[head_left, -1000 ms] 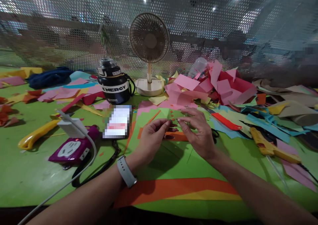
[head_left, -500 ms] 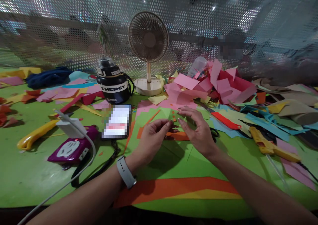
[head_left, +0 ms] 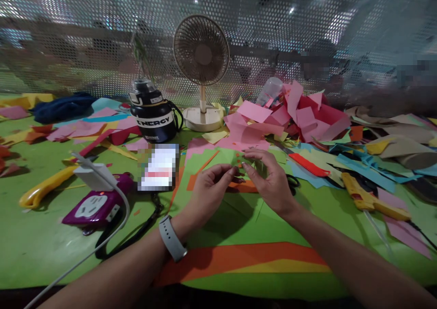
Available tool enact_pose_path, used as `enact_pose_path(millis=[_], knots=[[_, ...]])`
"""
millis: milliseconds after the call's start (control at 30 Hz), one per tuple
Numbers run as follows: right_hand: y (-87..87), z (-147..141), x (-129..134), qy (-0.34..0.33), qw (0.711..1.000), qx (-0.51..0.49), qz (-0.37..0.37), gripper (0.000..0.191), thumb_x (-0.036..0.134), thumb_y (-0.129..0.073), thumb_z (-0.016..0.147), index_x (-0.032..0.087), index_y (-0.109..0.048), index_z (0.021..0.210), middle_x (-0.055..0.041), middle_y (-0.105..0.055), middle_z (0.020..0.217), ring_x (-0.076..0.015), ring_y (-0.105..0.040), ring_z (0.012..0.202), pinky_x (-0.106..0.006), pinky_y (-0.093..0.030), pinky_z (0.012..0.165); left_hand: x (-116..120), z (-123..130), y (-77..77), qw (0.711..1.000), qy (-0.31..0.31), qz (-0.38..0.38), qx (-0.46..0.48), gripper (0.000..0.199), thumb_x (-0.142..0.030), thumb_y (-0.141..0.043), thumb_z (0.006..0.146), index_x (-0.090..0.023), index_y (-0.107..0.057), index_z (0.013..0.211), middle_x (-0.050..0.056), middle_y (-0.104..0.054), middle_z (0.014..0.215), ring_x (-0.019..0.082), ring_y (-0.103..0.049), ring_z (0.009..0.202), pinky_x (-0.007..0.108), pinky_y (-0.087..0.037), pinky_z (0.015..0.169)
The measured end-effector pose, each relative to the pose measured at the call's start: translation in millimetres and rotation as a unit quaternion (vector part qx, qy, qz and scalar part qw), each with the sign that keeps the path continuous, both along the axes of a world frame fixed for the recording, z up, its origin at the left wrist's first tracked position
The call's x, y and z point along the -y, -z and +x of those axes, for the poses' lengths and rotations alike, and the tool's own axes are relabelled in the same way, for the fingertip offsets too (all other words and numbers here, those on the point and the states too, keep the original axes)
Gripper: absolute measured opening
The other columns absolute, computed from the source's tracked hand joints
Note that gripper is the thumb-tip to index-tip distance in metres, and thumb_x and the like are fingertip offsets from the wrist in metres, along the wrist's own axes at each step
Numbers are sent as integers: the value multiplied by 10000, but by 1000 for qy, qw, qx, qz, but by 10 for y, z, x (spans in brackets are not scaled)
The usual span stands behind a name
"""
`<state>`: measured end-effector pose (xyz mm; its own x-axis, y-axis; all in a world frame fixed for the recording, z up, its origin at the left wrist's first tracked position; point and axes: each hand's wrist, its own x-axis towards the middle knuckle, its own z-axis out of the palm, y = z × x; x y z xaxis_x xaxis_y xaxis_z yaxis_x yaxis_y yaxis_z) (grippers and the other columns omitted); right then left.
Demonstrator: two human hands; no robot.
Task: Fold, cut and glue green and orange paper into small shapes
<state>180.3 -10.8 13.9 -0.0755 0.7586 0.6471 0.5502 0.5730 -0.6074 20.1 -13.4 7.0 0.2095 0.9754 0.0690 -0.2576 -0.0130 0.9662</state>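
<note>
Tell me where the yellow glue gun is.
In the head view, the yellow glue gun lies to the right of the right hand, its handle over pink paper.

Our fan [head_left: 202,54] near the black bottle [head_left: 154,123]
We see a white charger [head_left: 94,176] on the purple power strip [head_left: 92,209].

Smooth matt paper makes up the green sheet [head_left: 259,231] at centre and the pink scraps [head_left: 254,112] at far right, while the purple socket block [head_left: 77,214] at left looks glossy plastic, the far-left bundle [head_left: 63,108] rough cloth, and the far perforated screen [head_left: 259,31] dull-sheened metal.
</note>
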Motion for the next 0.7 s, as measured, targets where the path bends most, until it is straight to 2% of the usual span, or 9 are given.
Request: enact_pose_path(millis=[700], knots=[[-26,-3,17,-5,1000,26,17,157,195,-579,879,232,-624,1025,-76,-683,1065,-232,-614,1049,-434,-480,949,4,-9,-2,1000,3,-1,-13,128,-277,-656,824,-168,-698,877,49,-736,804,158,-687,733,261,-567,634]])
